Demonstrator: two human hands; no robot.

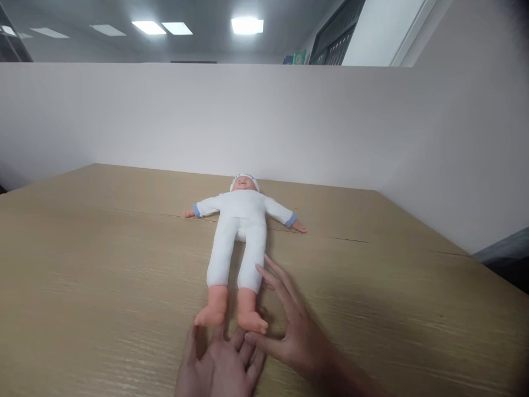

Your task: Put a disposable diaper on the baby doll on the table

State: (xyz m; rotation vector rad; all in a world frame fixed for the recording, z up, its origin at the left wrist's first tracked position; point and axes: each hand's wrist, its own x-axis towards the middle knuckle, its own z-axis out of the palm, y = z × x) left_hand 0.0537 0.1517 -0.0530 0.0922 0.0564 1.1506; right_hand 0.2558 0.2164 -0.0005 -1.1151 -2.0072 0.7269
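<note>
A baby doll (243,208) in a white suit with blue cuffs and a patterned white headband lies on its back on the wooden table, arms stretched sideways and bare feet towards me. Palm up, my left hand (221,364) is at the doll's feet with its fingers spread; some fingertips are hidden under or behind the feet. My right hand (297,331) is beside the leg on the right, fingers apart. Its thumb is by the foot on that side, and its forefinger reaches the white trouser leg. Whether either hand bears any weight, I cannot tell.
The wooden table (103,264) has thin seams across its top. Behind it stands a pale partition (198,116), with a white wall (463,127) at the right. Ceiling lights (247,25) show above the partition. Something dark (508,259) is beyond the table's right edge.
</note>
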